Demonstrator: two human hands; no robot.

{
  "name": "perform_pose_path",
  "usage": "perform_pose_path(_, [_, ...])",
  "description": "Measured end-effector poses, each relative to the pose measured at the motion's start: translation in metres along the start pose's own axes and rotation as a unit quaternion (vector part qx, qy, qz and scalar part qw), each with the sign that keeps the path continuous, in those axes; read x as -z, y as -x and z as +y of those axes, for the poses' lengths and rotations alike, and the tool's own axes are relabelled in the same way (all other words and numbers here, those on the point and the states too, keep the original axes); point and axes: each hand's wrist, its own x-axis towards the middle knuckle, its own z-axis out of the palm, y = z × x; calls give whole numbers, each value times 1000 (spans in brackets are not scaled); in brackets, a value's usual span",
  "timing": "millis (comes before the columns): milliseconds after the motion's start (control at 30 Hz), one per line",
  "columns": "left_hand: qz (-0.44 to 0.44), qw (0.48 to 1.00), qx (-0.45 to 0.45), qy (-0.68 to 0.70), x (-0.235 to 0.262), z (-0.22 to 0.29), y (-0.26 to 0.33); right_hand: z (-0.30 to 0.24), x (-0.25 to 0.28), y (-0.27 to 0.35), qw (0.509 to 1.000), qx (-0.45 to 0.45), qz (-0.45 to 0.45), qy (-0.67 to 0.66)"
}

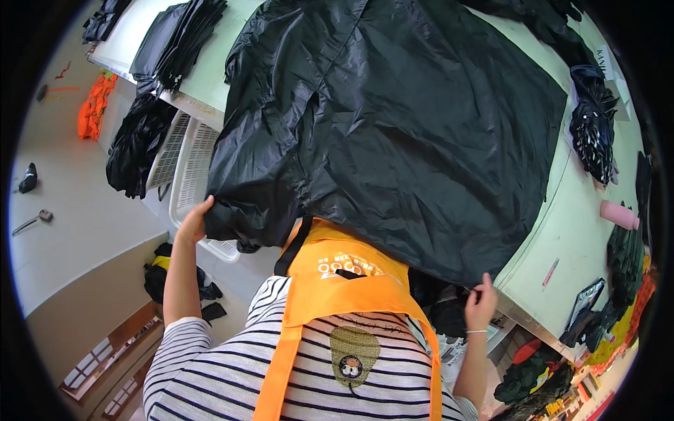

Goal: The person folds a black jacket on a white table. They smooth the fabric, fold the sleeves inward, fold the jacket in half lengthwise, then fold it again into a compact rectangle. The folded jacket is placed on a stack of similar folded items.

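Across the tabletop [562, 242], crinkly black fabric [421, 140].

At three o'clock a pink bottle [618, 215] sat on the pale table [523, 281], a slim pen [550, 272] nearer four. A white perforated basket [188, 165] showed towards half past nine, orange cloth [96, 107] at ten, stacked black cloth [175, 43] beyond.

Both hands [194, 222] hold the near edge of black fabric [414, 140] spread over a pale table [526, 274].
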Motion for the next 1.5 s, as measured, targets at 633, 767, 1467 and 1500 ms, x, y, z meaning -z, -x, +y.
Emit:
perform_pose_path(633, [51, 868, -411, -274, -113, 183, -146, 101, 35, -247, 892, -240, 224, -312])
perform_pose_path(767, [9, 792, -511, -334, -116, 195, -177, 89, 33, -241, 837, -264, 282, -388])
perform_pose_path(1467, [117, 681, -415, -592, -113, 230, -178, 50, -4, -158, 810, -355, 348, -311])
perform_pose_path(1500, [159, 635, -415, -632, -120, 232, -176, 48, -4, -155, 810, -365, 349, -299])
